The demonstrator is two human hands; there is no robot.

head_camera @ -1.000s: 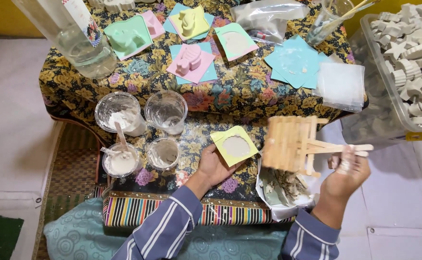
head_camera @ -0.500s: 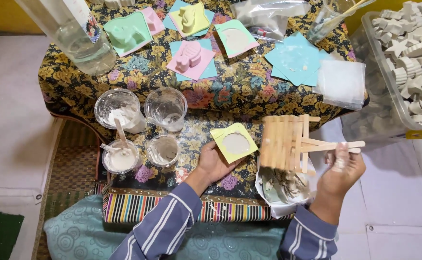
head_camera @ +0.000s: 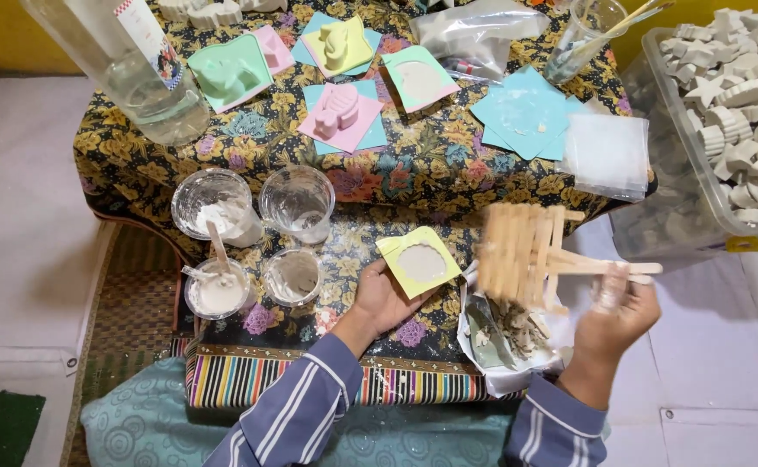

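My left hand rests on the flowered cloth and holds a small yellow square mould filled with grey-white plaster. To its right, my right hand grips the handle sticks of a flat scraper made of wooden ice-lolly sticks. The scraper hovers tilted over a white bag of plaster scraps at the table's front right edge. Its stick end is motion-blurred.
Several plastic cups with plaster and stirring sticks stand front left. A large clear bottle is at the back left. Coloured moulds and blue sheets cover the back. A clear bin of white plaster casts sits at right.
My right hand has shifted the stick scraper slightly left and down, nearer the yellow mould and over the scrap bag. My left hand keeps the mould in the same spot.
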